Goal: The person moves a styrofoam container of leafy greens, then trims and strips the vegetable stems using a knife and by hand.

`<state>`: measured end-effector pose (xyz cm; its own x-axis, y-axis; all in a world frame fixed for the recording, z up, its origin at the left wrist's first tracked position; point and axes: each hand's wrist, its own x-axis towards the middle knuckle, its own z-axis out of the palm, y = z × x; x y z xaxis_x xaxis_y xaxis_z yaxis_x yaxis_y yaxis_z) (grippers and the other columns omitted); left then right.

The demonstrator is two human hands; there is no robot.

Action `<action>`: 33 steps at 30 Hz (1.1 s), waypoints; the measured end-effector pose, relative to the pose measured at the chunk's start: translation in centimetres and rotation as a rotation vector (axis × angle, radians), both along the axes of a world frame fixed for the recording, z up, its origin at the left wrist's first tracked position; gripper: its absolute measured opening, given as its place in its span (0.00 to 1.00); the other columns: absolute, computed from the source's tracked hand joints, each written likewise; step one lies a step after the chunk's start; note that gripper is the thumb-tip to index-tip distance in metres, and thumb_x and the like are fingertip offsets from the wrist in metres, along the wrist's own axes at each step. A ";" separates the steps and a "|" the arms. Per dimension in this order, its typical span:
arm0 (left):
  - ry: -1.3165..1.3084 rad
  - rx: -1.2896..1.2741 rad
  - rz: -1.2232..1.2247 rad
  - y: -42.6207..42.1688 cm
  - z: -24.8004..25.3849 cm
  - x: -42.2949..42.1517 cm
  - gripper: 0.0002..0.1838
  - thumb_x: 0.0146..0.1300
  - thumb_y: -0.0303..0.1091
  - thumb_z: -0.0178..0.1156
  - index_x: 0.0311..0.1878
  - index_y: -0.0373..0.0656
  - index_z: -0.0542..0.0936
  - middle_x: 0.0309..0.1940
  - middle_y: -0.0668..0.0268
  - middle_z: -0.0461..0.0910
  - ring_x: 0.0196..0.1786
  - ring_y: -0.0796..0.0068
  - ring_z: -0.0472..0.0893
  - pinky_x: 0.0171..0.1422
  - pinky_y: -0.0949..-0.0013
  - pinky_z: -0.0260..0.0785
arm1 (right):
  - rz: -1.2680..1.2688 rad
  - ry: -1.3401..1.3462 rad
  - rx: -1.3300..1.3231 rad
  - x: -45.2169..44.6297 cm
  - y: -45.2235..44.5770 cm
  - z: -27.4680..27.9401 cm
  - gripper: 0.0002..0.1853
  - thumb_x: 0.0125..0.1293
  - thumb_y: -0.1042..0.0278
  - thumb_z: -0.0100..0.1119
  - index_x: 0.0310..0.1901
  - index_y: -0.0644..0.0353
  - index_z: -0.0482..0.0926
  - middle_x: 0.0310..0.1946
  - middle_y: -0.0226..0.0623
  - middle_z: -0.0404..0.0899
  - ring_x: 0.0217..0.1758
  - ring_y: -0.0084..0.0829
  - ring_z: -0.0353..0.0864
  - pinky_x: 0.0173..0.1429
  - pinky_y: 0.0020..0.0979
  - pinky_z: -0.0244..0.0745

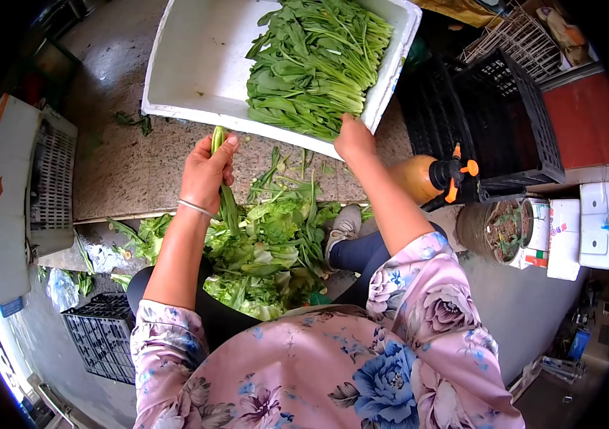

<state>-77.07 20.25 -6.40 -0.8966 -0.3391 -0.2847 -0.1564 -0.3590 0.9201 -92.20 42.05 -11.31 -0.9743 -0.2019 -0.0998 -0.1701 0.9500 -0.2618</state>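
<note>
My left hand (208,170) is closed around a leafy green stalk (218,137). Its pale stem end sticks up past the thumb, and the leaves hang below the palm. Ahead stands a white foam box (208,57), its right side filled with a thick layer of leafy greens (311,64) laid with stems to the right. My right hand (354,139) is at the box's near right rim, against the lowest stems, fingers curled; what they hold, if anything, is hidden. Between my legs lies a heap of loose leaves (261,250).
An orange spray bottle (415,179) stands beside my right forearm, near black plastic crates (512,121). A pot with soil (497,229) and white boxes (569,229) are at the right. On the left are a white foam container (11,200) and a black crate (100,332).
</note>
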 end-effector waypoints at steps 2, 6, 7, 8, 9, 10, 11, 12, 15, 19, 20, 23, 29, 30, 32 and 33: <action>-0.076 -0.001 0.016 -0.5 -0.1 0.2 0.05 0.59 0.35 0.59 0.35 0.46 0.75 0.18 0.77 0.66 0.17 0.85 0.62 0.20 0.79 0.56 | 0.011 -0.062 0.094 -0.4 -0.8 0.1 0.19 0.56 0.78 0.50 0.51 0.67 0.68 0.50 0.51 0.70 0.47 0.44 0.76 0.47 0.39 0.74; -0.074 0.018 0.017 -1.0 0.0 0.4 0.05 0.58 0.35 0.60 0.34 0.47 0.75 0.19 0.77 0.66 0.17 0.85 0.63 0.21 0.78 0.56 | -0.029 -0.103 0.172 -1.6 -1.4 -0.8 0.19 0.55 0.77 0.50 0.50 0.65 0.69 0.47 0.50 0.73 0.48 0.44 0.76 0.47 0.39 0.74; -0.071 0.026 0.027 -1.0 0.1 0.4 0.05 0.58 0.35 0.59 0.34 0.46 0.75 0.18 0.77 0.66 0.17 0.86 0.63 0.20 0.79 0.56 | -0.049 -0.142 0.173 -1.8 -1.5 -0.7 0.18 0.55 0.75 0.51 0.49 0.63 0.71 0.46 0.49 0.75 0.48 0.43 0.76 0.47 0.38 0.75; -0.068 0.033 0.035 -1.0 0.2 0.4 0.05 0.58 0.34 0.59 0.33 0.46 0.75 0.17 0.77 0.66 0.16 0.87 0.62 0.19 0.80 0.56 | -0.047 -0.137 0.174 -2.0 -1.3 -0.6 0.18 0.55 0.75 0.51 0.49 0.63 0.71 0.46 0.49 0.75 0.48 0.43 0.76 0.47 0.38 0.75; -0.066 0.034 0.036 -1.1 0.3 0.4 0.05 0.58 0.34 0.59 0.33 0.46 0.75 0.17 0.77 0.66 0.16 0.87 0.62 0.19 0.80 0.56 | 0.006 -0.165 0.202 -1.6 -1.2 0.2 0.17 0.54 0.72 0.53 0.47 0.62 0.73 0.44 0.47 0.76 0.47 0.42 0.77 0.47 0.37 0.75; -0.071 0.036 0.037 -1.1 0.3 0.4 0.05 0.58 0.34 0.59 0.33 0.46 0.75 0.17 0.77 0.66 0.17 0.87 0.63 0.19 0.80 0.57 | 0.058 -0.194 0.229 -1.4 -1.0 0.7 0.16 0.54 0.69 0.55 0.45 0.60 0.75 0.42 0.46 0.77 0.46 0.41 0.78 0.47 0.36 0.75; -0.077 0.038 0.037 -1.2 0.4 0.5 0.05 0.58 0.34 0.59 0.33 0.46 0.75 0.18 0.77 0.66 0.17 0.87 0.63 0.19 0.81 0.57 | 0.058 -0.193 0.229 -1.5 -0.8 0.8 0.16 0.54 0.69 0.55 0.45 0.60 0.75 0.42 0.46 0.77 0.46 0.41 0.78 0.47 0.36 0.75; -0.077 0.039 0.037 -1.2 0.5 0.5 0.05 0.58 0.34 0.59 0.33 0.46 0.75 0.18 0.77 0.66 0.17 0.87 0.63 0.19 0.81 0.57 | 0.092 -0.186 0.257 -1.7 -0.5 0.9 0.15 0.53 0.67 0.57 0.44 0.60 0.77 0.41 0.45 0.78 0.45 0.40 0.78 0.47 0.36 0.75; -0.101 0.054 0.059 -1.5 0.6 0.9 0.05 0.58 0.34 0.59 0.33 0.46 0.75 0.18 0.77 0.67 0.17 0.87 0.63 0.19 0.81 0.57 | 0.156 -0.164 0.194 -2.3 0.6 1.6 0.17 0.50 0.63 0.61 0.41 0.61 0.78 0.38 0.44 0.79 0.42 0.40 0.79 0.45 0.35 0.75; -0.093 0.029 0.014 -1.6 0.3 0.9 0.05 0.59 0.35 0.58 0.35 0.47 0.74 0.20 0.76 0.67 0.19 0.84 0.64 0.23 0.78 0.57 | 0.096 -0.474 -0.277 -4.3 2.4 2.6 0.22 0.47 0.58 0.68 0.38 0.68 0.77 0.27 0.39 0.79 0.23 0.26 0.77 0.26 0.27 0.71; -0.098 0.022 0.008 -1.5 0.3 0.8 0.05 0.59 0.35 0.58 0.35 0.47 0.74 0.20 0.76 0.67 0.19 0.84 0.64 0.23 0.78 0.57 | 0.096 -0.498 -0.374 -4.7 2.9 2.1 0.21 0.49 0.58 0.67 0.37 0.68 0.76 0.27 0.37 0.79 0.20 0.23 0.75 0.22 0.25 0.68; -0.092 0.041 0.035 -1.0 0.6 0.6 0.05 0.59 0.34 0.59 0.32 0.46 0.74 0.19 0.76 0.67 0.18 0.86 0.63 0.21 0.80 0.57 | -0.072 -0.639 -0.619 -4.2 3.4 3.2 0.18 0.54 0.60 0.63 0.39 0.66 0.74 0.28 0.35 0.80 0.18 0.20 0.72 0.17 0.21 0.62; -0.115 0.025 0.019 -0.4 0.3 0.1 0.05 0.59 0.34 0.58 0.32 0.45 0.74 0.20 0.76 0.67 0.18 0.86 0.63 0.21 0.80 0.57 | -0.278 -0.744 -0.938 -3.5 3.7 2.3 0.16 0.61 0.63 0.54 0.46 0.64 0.69 0.31 0.39 0.79 0.19 0.18 0.72 0.15 0.18 0.53; -0.117 0.026 0.017 -0.3 0.2 -0.1 0.05 0.59 0.34 0.58 0.32 0.45 0.74 0.20 0.76 0.67 0.18 0.86 0.63 0.21 0.80 0.57 | -0.329 -0.756 -0.996 -3.4 3.8 2.1 0.16 0.62 0.62 0.52 0.46 0.64 0.69 0.31 0.40 0.79 0.20 0.18 0.73 0.15 0.18 0.53; -0.118 0.025 -0.004 -0.3 -0.1 -0.4 0.05 0.58 0.34 0.59 0.33 0.44 0.74 0.18 0.76 0.66 0.17 0.86 0.62 0.20 0.79 0.56 | -0.361 -0.786 -1.053 -3.3 3.8 1.9 0.15 0.63 0.63 0.50 0.46 0.65 0.68 0.31 0.40 0.79 0.21 0.19 0.73 0.15 0.18 0.53; -0.119 0.026 -0.004 -0.3 -0.3 -0.6 0.05 0.58 0.34 0.59 0.33 0.44 0.74 0.18 0.76 0.66 0.17 0.86 0.62 0.20 0.79 0.56 | -0.392 -0.817 -1.109 -3.2 3.7 1.9 0.15 0.63 0.63 0.49 0.46 0.66 0.68 0.31 0.41 0.79 0.21 0.19 0.73 0.16 0.18 0.53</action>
